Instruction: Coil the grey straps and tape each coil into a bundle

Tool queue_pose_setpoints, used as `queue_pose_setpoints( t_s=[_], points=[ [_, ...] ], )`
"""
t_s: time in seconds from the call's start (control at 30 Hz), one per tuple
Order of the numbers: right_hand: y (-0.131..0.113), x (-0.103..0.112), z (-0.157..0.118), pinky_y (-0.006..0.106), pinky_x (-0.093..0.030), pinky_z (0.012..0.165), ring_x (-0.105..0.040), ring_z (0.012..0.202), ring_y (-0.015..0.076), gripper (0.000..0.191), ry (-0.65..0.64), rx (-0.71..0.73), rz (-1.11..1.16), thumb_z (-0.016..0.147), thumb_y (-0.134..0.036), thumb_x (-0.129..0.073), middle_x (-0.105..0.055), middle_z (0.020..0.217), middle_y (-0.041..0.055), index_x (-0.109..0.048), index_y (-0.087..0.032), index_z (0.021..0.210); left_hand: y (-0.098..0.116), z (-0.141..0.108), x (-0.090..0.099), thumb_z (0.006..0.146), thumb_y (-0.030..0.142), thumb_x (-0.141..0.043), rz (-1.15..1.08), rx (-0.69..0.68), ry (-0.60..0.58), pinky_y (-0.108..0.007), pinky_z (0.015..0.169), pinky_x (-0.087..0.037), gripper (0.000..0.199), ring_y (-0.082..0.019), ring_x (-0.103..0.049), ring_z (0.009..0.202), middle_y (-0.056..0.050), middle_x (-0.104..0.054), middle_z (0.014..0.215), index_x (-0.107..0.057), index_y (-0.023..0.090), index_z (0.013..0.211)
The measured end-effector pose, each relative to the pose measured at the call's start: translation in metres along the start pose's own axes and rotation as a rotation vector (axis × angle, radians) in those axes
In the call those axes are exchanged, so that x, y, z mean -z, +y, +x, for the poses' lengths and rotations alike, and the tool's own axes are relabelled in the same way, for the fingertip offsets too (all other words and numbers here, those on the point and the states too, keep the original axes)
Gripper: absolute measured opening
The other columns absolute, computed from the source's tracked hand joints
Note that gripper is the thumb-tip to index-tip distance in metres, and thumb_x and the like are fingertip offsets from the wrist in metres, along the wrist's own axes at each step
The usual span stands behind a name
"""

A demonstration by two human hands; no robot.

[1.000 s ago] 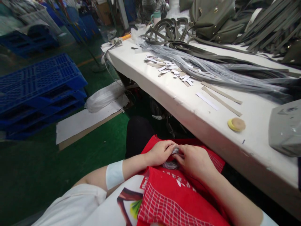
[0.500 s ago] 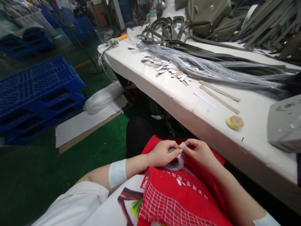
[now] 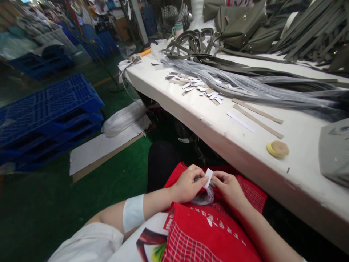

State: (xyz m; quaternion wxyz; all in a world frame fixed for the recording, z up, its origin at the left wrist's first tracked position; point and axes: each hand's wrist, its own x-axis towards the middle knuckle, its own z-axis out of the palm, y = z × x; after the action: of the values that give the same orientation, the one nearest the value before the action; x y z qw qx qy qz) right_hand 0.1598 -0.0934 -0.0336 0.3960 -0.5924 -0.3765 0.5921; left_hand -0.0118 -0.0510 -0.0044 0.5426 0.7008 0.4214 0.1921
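Blue pallets (image 3: 54, 112) stand on our left, a white counter (image 3: 245, 143) on our right. Head view: our left hand (image 3: 188, 183) pinches a small white strip (image 3: 208, 177) above a shiny grey coil (image 3: 203, 198) at our lap — grip closed. Our right hand (image 3: 230, 188) meets the strip's edge — whether gripping, we cannot tell.

One camera takes it all in from the wearer's head, facing forward and tilted down, with the red apron (image 3: 209, 233) and the hands (image 3: 188, 185) close beneath it at the near middle! Away goes the table (image 3: 253, 143) along the right of this wide view, out to olive bags (image 3: 241, 28) at the far right, while blue pallets (image 3: 54, 103) on the green floor (image 3: 117, 162) sit well off to the left!
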Motion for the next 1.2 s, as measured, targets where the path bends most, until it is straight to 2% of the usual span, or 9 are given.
queue_pose_setpoints(
  t_s=[0.17,0.27,0.47,0.7,0.83,0.9,0.97,1.07,1.2],
  points=[
    [-0.013,0.014,-0.006,0.026,-0.040,0.060,-0.051,0.063,0.0140,0.035,-0.120,0.039,-0.148,0.082,-0.047,-0.060,-0.061,0.066,0.0008,-0.066,-0.014,0.070,-0.001,0.006,-0.008,0.086,0.038,-0.056,-0.078,0.120,-0.030,-0.022,0.061,-0.041,0.028,-0.013,-0.054,0.065,0.000,-0.061,0.068,-0.061,0.016,0.070],
    [-0.020,0.022,-0.009,0.026,-0.040,0.062,-0.051,0.065,0.0145,0.036,-0.212,0.053,-0.134,0.083,-0.047,-0.059,-0.060,0.067,0.0007,-0.064,-0.015,0.068,0.002,0.006,-0.011,0.083,0.037,-0.059,0.009,0.104,0.002,-0.023,0.062,-0.041,0.025,-0.014,-0.057,0.067,-0.001,-0.065,0.071,-0.063,0.016,0.071],
    [-0.017,0.024,-0.006,0.025,-0.039,0.056,-0.050,0.057,0.0123,0.043,-0.203,-0.077,-0.070,0.073,-0.055,-0.070,-0.064,0.064,0.0024,-0.070,-0.012,0.072,0.007,-0.001,-0.012,0.079,0.035,-0.064,0.062,0.047,0.049,-0.026,0.067,-0.044,0.018,-0.016,-0.060,0.074,-0.003,-0.066,0.082,-0.059,0.018,0.084],
    [-0.014,0.021,0.000,0.023,-0.037,0.054,-0.047,0.055,0.0095,0.039,-0.263,-0.104,0.019,0.067,-0.048,-0.077,-0.058,0.062,-0.0016,-0.058,-0.015,0.065,0.019,-0.006,-0.008,0.077,0.033,-0.064,0.070,0.021,0.041,-0.028,0.067,-0.043,0.026,-0.017,-0.058,0.076,-0.003,-0.061,0.086,-0.048,0.020,0.091],
    [-0.022,0.019,-0.009,0.027,-0.045,0.061,-0.056,0.063,0.0142,0.032,-0.232,0.069,-0.210,0.079,-0.045,-0.067,-0.062,0.067,0.0006,-0.059,-0.017,0.068,0.017,-0.004,-0.003,0.072,0.036,-0.070,0.088,0.055,-0.049,-0.028,0.065,-0.043,0.031,-0.018,-0.059,0.076,-0.003,-0.063,0.086,-0.051,0.019,0.089],
    [-0.024,0.019,-0.016,0.029,-0.049,0.069,-0.061,0.073,0.0175,0.025,-0.199,0.214,-0.432,0.088,-0.039,-0.057,-0.068,0.078,0.0036,-0.065,-0.018,0.077,0.012,0.000,0.001,0.071,0.041,-0.070,-0.032,0.170,-0.166,-0.028,0.060,-0.043,0.033,-0.017,-0.059,0.067,-0.002,-0.063,0.076,-0.053,0.019,0.090],
    [-0.023,0.020,-0.023,0.033,-0.051,0.082,-0.064,0.090,0.0202,0.023,-0.192,0.379,-0.650,0.093,-0.032,-0.049,-0.070,0.099,0.0064,-0.068,-0.022,0.098,0.005,0.007,0.006,0.069,0.040,-0.072,-0.263,0.301,-0.249,-0.026,0.056,-0.043,0.037,-0.014,-0.057,0.057,0.001,-0.061,0.066,-0.053,0.018,0.093],
    [-0.021,0.022,-0.028,0.039,-0.047,0.097,-0.059,0.111,0.0232,0.037,-0.151,0.550,-0.913,0.094,-0.026,-0.045,-0.061,0.127,0.0085,-0.056,-0.027,0.129,0.001,0.020,0.014,0.060,0.032,-0.078,-0.608,0.349,-0.212,-0.025,0.059,-0.044,0.044,-0.011,-0.057,0.058,0.001,-0.061,0.070,-0.056,0.014,0.094],
    [-0.025,0.020,-0.030,0.042,-0.045,0.101,-0.054,0.117,0.0258,0.046,-0.048,0.640,-1.096,0.091,-0.020,-0.047,-0.057,0.130,0.0126,-0.049,-0.020,0.138,0.007,0.030,0.016,0.062,0.035,-0.081,-0.732,0.354,-0.121,-0.024,0.064,-0.046,0.041,-0.012,-0.061,0.065,-0.002,-0.065,0.076,-0.060,0.013,0.090]
  ],
)
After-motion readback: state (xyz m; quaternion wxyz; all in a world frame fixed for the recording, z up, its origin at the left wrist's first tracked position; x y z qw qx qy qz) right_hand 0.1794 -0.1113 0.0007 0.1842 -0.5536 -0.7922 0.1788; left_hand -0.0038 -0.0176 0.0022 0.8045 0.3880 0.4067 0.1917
